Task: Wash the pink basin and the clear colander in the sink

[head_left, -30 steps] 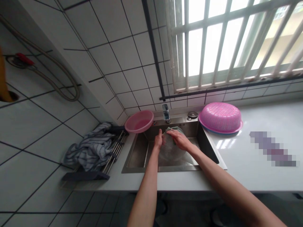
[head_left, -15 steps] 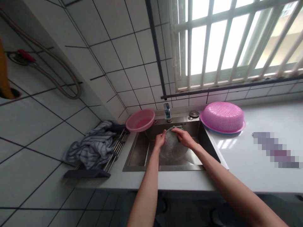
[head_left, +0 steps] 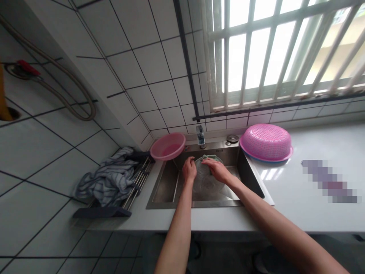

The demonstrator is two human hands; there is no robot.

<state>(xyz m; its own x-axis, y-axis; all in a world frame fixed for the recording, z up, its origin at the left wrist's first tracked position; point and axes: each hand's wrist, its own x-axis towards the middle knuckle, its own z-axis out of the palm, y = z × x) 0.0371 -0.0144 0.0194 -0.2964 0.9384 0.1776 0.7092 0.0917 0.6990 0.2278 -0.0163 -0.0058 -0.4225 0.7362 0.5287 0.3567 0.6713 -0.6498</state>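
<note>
Inside the steel sink (head_left: 159, 186) is a round, see-through bowl (head_left: 203, 180) with a mesh-like pattern on its side. A pale green cloth (head_left: 210, 156) lies along its far rim. My left hand (head_left: 189, 169) is at the bowl's left edge with its fingers curled; how firmly they grip is partly hidden. My right hand (head_left: 216, 169) presses its fingers on the cloth at the rim, palm down. Behind the bowl stands the chrome faucet (head_left: 200, 135).
A pink basin (head_left: 168, 146) sits at the sink's back left corner. Left of it, a striped cloth (head_left: 110, 179) lies heaped on a metal rack (head_left: 137, 180). An upturned pink basket (head_left: 266, 140) rests on the white counter (head_left: 302, 213) at right, near a drain cover (head_left: 232, 138).
My left hand has rolled and shifted slightly left, its thumb no longer upright. My right hand has moved a little left along the rim, and the bowl sits slightly lower.
</note>
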